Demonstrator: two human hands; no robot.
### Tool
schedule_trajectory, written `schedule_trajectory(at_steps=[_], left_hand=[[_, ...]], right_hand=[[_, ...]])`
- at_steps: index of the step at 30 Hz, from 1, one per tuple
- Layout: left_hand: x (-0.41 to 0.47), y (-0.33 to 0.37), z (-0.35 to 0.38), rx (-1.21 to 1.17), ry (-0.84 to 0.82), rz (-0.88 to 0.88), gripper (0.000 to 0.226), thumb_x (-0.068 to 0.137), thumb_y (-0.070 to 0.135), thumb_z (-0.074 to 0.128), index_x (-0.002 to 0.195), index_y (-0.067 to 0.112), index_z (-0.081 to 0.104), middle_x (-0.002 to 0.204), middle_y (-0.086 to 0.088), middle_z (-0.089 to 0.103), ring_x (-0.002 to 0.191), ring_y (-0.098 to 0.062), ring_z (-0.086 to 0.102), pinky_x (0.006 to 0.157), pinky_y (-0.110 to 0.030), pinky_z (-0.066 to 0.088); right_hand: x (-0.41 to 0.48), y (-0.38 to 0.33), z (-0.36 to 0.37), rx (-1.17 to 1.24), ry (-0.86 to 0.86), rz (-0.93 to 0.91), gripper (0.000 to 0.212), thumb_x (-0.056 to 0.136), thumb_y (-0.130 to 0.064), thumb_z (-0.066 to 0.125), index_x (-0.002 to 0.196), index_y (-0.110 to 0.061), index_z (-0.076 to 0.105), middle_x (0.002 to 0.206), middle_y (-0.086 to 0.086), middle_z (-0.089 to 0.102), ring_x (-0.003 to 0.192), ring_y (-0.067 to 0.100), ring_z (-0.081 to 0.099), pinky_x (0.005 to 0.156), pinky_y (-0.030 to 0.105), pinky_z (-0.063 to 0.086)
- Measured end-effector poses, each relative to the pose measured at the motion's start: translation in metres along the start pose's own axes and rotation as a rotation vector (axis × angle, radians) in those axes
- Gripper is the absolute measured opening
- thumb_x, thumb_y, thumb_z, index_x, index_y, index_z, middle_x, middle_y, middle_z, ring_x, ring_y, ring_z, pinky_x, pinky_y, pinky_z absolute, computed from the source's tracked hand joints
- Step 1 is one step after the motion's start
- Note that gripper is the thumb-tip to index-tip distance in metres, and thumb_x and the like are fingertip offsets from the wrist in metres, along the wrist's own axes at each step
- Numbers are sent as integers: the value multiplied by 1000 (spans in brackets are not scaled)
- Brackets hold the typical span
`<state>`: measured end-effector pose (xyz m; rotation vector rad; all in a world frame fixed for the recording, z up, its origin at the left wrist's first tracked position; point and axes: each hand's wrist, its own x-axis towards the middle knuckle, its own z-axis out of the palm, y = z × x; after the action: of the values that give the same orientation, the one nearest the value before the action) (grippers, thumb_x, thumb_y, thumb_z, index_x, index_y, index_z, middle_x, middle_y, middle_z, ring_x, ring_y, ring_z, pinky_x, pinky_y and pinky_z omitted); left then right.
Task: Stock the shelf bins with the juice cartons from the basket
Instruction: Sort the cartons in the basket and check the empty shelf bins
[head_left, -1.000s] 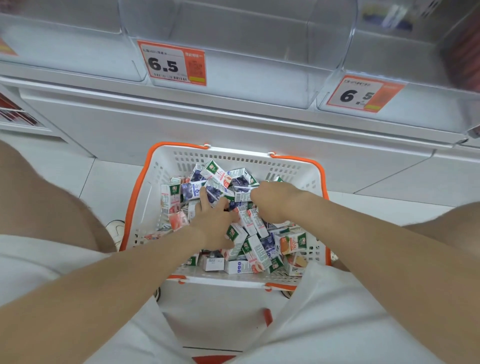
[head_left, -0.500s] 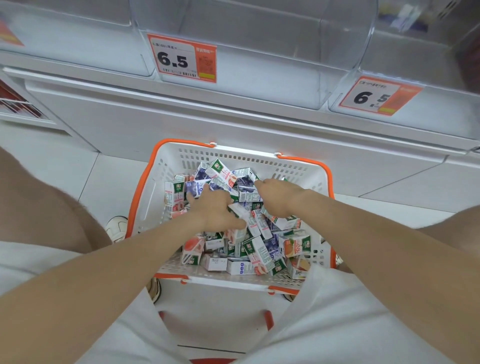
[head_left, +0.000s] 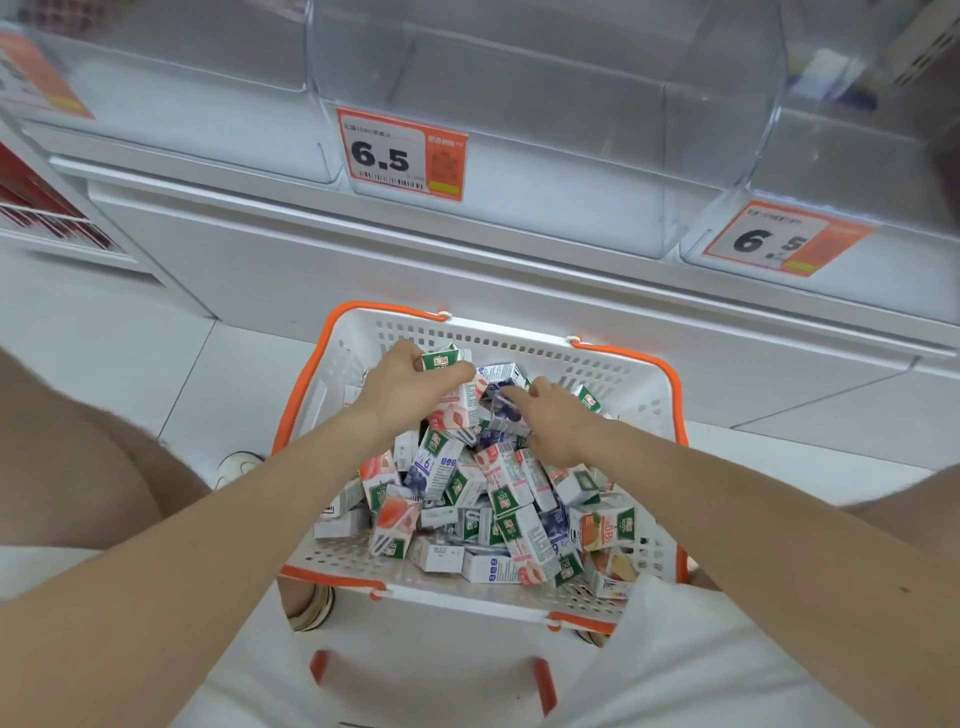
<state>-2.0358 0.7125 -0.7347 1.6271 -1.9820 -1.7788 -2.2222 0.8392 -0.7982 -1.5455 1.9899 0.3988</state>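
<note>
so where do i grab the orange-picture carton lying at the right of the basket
Pinch the orange-picture carton across its two long narrow sides, coming straight down from above: it lies broad face up on top of the pile, with both sides seemingly clear.

The bare left forearm (head_left: 249, 499) and right forearm (head_left: 717, 488) stretch forward and converge, the left hand (head_left: 408, 384) slightly farther out with its fingers curled round a carton (head_left: 440, 359), the right hand (head_left: 558, 423) just beside it, palm down, fingers bent leftward, its grip unclear.
</note>
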Motion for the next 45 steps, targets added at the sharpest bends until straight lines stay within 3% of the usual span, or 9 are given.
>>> schedule_trajectory(at_steps=[3,8,12,19,24,27,37,41,45], left_hand=[[-1,5,-4,-115,1,-39,72,64,65,84,111,20,52,115,-14,70,102,-31,75,92,-56,61],[-11,20,-4,-181,-20,-34,72,72,54,90,128,24,55,120,-4,69,99,-24,76,82,-46,66],[-24,41,-4,-243,-13,43,61,76,48,92,123,25,62,113,-4,75,94,-25,78,85,-49,65],[-66,91,-9,-229,76,278,46,79,47,90,109,23,65,105,-4,76,96,-26,76,82,-50,64],[-103,120,-10,-260,34,447,41,85,40,87,116,23,67,106,4,79,94,-12,78,80,-33,58],[-117,131,-8,-235,-20,502,37,89,35,83,121,23,68,107,6,80,95,-12,78,87,-39,62],[-106,188,-12,-53,-141,599,28,95,25,78,120,26,66,111,5,78,101,-20,77,100,-50,58],[-89,197,-2,103,-57,735,30,93,28,80,113,32,59,111,8,74,92,-11,74,82,-32,58],[-76,191,16,271,108,837,31,92,36,80,113,32,57,110,14,70,102,-7,66,79,-24,49]], right_hand=[[4,2,3,-86,-9,46,81,93,-9,64,161,-18,20,138,16,53,128,38,48,106,49,43],[0,-2,-5,-189,90,45,56,90,-20,71,139,-13,44,123,10,60,118,32,51,103,47,42],[-21,-2,-45,129,134,35,27,84,-24,70,105,-10,60,101,8,50,90,28,59,72,38,52],[-103,-13,-131,476,536,66,40,85,-35,67,63,-7,51,56,7,49,52,23,45,47,33,32],[-171,-6,-176,419,705,97,41,93,-55,65,105,-16,59,78,4,67,82,23,62,61,38,44],[-204,6,-198,467,815,142,46,90,-69,65,104,-25,64,86,-6,66,97,25,61,73,35,43],[-233,44,-231,523,934,225,21,99,-41,68,110,-24,72,103,-1,75,101,24,66,79,32,46],[-233,76,-242,392,1217,282,23,104,-28,61,120,-12,63,112,11,72,106,38,61,91,45,45],[-208,107,-249,292,1093,321,29,102,-20,63,128,-12,53,118,16,62,104,43,54,88,47,41]])
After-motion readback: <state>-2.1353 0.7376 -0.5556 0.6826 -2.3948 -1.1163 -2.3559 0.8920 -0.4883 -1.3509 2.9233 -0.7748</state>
